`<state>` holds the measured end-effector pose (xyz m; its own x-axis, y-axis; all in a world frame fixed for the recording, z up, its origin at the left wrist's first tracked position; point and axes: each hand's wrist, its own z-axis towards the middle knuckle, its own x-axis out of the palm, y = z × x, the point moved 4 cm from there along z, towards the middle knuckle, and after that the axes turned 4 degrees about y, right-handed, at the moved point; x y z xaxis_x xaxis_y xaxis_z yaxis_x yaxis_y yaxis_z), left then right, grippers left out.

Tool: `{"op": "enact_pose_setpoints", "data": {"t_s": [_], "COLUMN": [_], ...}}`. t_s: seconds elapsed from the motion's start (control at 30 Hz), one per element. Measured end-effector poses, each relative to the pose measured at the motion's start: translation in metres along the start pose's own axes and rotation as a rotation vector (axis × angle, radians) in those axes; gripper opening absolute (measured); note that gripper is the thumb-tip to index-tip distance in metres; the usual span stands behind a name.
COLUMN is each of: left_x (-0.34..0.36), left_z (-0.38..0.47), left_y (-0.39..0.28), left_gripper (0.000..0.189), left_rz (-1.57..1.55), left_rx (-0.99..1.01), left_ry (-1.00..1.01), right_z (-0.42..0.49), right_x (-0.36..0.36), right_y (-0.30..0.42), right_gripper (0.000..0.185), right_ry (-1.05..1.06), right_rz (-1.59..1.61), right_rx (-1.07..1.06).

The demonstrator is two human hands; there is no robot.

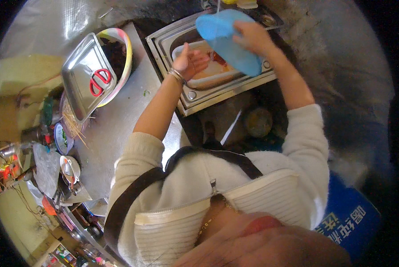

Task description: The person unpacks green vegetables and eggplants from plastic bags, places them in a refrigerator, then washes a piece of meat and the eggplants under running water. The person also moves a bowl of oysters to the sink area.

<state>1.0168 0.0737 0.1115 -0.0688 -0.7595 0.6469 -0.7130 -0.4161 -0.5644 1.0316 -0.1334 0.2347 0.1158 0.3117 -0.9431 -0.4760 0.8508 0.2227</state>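
My right hand (255, 38) grips the rim of a light-blue plastic basin or colander (234, 55), held tilted above a stainless steel sink (164, 63). Bare and palm up, my left hand (191, 61) is held over the sink's left side with its fingers extended, holding nothing. A thin stream of water (218, 8) falls from above by the blue vessel. Inside the sink sits a white tub (204, 81) with orange-brown liquid and a dark red piece (218, 59) in it. The blue vessel hides the tub's right part.
Left of the sink is a metal worktop (119, 133). A steel tray (82, 63) with red-handled scissors (99, 81) leans over a colourful basin (127, 56) of dark contents. Thin wooden sticks (75, 126), a bowl of greens (61, 138) and a white strainer (70, 168) line its far-left side.
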Motion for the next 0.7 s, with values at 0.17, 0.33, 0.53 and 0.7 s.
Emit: {"op": "enact_pose_setpoints", "data": {"t_s": [0.17,0.33,0.53,0.7], "left_x": [0.002,-0.030,-0.067,-0.089], "left_z": [0.007,-0.015,-0.028,-0.048], "left_y": [-0.034,-0.044,-0.076,-0.092], "left_gripper": [0.060,0.043,0.037,0.051], "left_rz": [-0.308,0.288,0.658,0.145], "left_rx": [0.270,0.529,0.651,0.679], "left_ry": [-0.270,-0.610,-0.357,-0.268], "right_z": [-0.036,-0.066,-0.084,-0.082], "right_x": [0.067,0.091,0.087,0.066], "right_y": [0.080,0.063,-0.025,-0.057], "right_gripper": [0.013,0.018,0.022,0.027], "right_ry": [0.098,0.029,0.123,0.081], "right_rz": [-0.073,0.009,0.174,0.388], "right_rx": [-0.352,-0.372,0.273,0.441]}}
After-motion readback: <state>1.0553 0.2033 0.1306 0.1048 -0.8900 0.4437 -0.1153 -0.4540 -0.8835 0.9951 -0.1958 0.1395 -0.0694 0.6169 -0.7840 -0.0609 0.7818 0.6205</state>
